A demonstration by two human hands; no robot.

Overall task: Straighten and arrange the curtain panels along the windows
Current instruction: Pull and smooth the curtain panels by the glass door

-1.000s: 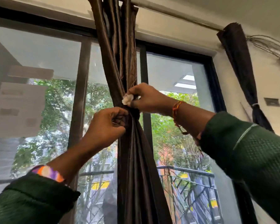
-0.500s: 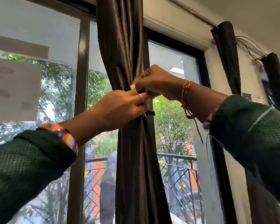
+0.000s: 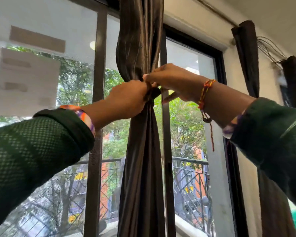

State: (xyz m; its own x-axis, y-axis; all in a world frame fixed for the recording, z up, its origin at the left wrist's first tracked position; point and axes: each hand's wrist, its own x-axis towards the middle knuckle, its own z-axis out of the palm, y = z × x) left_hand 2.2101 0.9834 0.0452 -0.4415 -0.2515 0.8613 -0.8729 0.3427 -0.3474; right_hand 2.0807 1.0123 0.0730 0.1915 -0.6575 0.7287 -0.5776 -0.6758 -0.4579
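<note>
A dark brown curtain panel (image 3: 140,48) hangs gathered in front of the window's middle post. At its waist a dark tie band (image 3: 152,96) cinches it into a narrow bundle. My left hand (image 3: 128,98) grips the band and the bunched fabric from the left. From the right, my right hand (image 3: 171,81) pinches the band's end with curled fingers. Both hands meet at the cinched spot. A second brown panel (image 3: 246,53) hangs tied at the right end of the window, and a third brown panel (image 3: 294,79) further right.
The window frame (image 3: 97,82) has dark vertical posts and a screen. A curtain rod (image 3: 214,11) runs along the wall above. Loose wires (image 3: 270,48) stick out beside the second panel. Outside are a balcony railing (image 3: 190,163) and trees.
The view has moved closer and shifted right. My hands have come closer together at the tie, and the small white bit seen in my right fingers a second ago is hidden.
</note>
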